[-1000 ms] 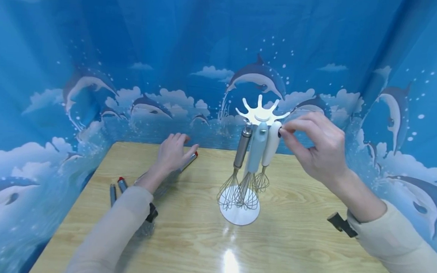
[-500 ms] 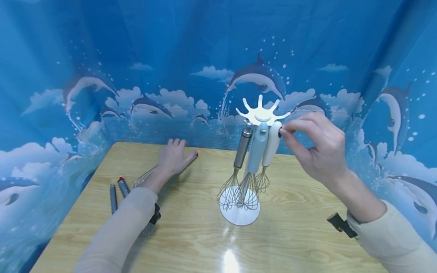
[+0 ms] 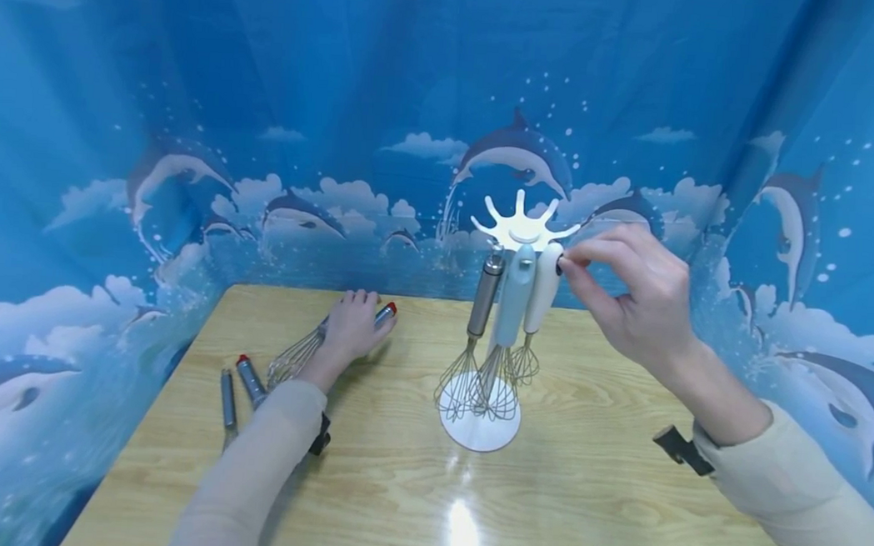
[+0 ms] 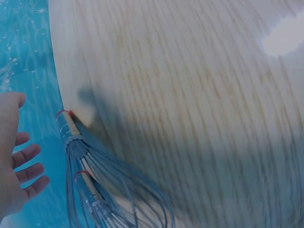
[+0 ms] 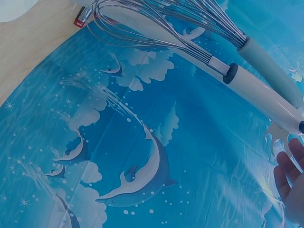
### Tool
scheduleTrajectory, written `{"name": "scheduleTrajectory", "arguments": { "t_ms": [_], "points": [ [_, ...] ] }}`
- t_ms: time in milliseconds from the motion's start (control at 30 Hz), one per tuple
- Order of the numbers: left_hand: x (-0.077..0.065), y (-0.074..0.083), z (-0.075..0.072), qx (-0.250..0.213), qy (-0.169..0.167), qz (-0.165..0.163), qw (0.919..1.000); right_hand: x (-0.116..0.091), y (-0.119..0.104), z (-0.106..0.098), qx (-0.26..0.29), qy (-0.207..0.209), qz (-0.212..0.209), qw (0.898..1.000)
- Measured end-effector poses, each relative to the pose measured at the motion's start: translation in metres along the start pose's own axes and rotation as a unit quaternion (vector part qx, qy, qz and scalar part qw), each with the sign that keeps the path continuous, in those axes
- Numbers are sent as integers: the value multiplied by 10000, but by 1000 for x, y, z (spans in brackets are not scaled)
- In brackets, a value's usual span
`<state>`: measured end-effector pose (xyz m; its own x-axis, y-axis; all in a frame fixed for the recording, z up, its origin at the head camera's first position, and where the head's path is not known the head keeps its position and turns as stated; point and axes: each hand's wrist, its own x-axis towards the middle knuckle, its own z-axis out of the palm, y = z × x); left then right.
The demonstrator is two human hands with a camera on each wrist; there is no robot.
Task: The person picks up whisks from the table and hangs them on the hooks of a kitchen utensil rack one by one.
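A white rack (image 3: pixel 524 228) with hooked arms holds whisks with a grey handle (image 3: pixel 485 297), a pale blue handle (image 3: pixel 514 299) and a white handle (image 3: pixel 544 288). My right hand (image 3: pixel 641 306) pinches the black tip of the white-handled whisk between thumb and forefinger; in the right wrist view, that whisk (image 5: pixel 261 92) hangs beside the hand (image 5: pixel 292 185). Over a metal whisk (image 3: pixel 296 360) with a red-tipped handle lies my left hand (image 3: pixel 351 326), partly covering it. In the left wrist view the left hand (image 4: pixel 19 161) has loosely bent fingers, apart from the whisk (image 4: pixel 71 128).
Two more metal-handled whisks, one red-tipped (image 3: pixel 250 378) and one plain grey (image 3: pixel 229 402), lie at the left, partly behind my left sleeve (image 3: pixel 252 470). The rack's round white base (image 3: pixel 478 434) stands mid-table. A blue dolphin-print curtain (image 3: pixel 389 78) surrounds the wooden table (image 3: pixel 581 499).
My left hand has shifted right and a little nearer, uncovering more of the whisk beneath and of the two at the left. The right hand and rack have stayed in place.
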<state>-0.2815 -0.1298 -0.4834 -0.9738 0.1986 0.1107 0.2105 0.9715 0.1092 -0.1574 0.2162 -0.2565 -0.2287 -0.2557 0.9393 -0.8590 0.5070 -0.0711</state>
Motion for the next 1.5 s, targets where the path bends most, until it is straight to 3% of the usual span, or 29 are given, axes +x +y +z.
{"name": "scheduleTrajectory", "arguments": {
  "t_ms": [533,1267,1500],
  "points": [
    [6,-1,18,88,-237,-410,9988,0,0,-1,-48,-54,-4,10000],
    [3,-7,30,-10,-106,-263,9996,1,-1,-3,-106,-172,-1,9998],
    [2,-7,35,199,-111,-235,9995,1,-1,-4,-123,-219,-13,9997]
  ]
}}
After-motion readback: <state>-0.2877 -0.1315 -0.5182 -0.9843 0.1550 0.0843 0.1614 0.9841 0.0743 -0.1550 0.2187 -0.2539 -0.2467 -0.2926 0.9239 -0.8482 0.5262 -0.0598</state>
